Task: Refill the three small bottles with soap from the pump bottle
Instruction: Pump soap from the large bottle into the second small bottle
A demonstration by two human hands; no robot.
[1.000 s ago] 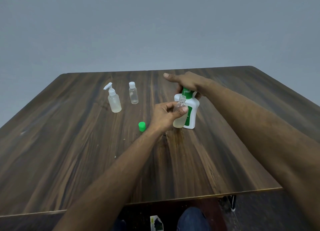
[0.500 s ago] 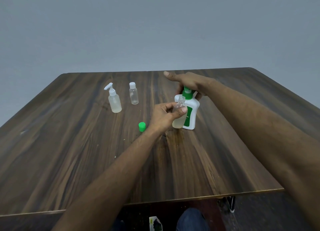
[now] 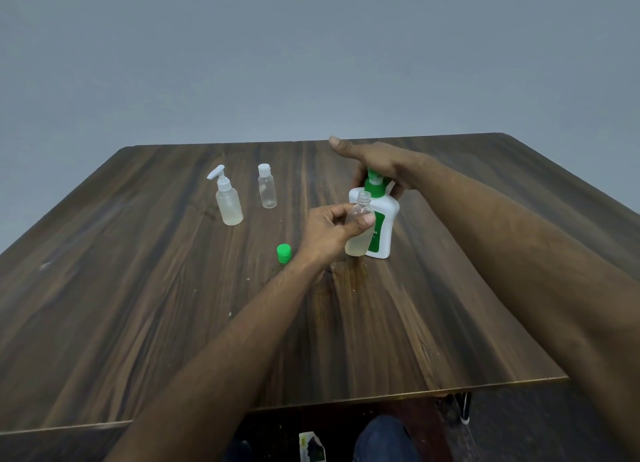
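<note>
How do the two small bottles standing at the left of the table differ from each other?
The spray-top bottle has a white pump nozzle; the flip-cap bottle has a plain white cap. The spray-top bottle is wider and taller, and stands nearer the person. It looks cloudier; the flip-cap bottle looks clearer. Both are translucent, upright and closed.

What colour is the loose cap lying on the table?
Bright green, the cap sits left of the left hand; head view shows it clearly.

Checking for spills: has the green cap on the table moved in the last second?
No. The green cap sits at the same spot left of the pump bottle.
</note>
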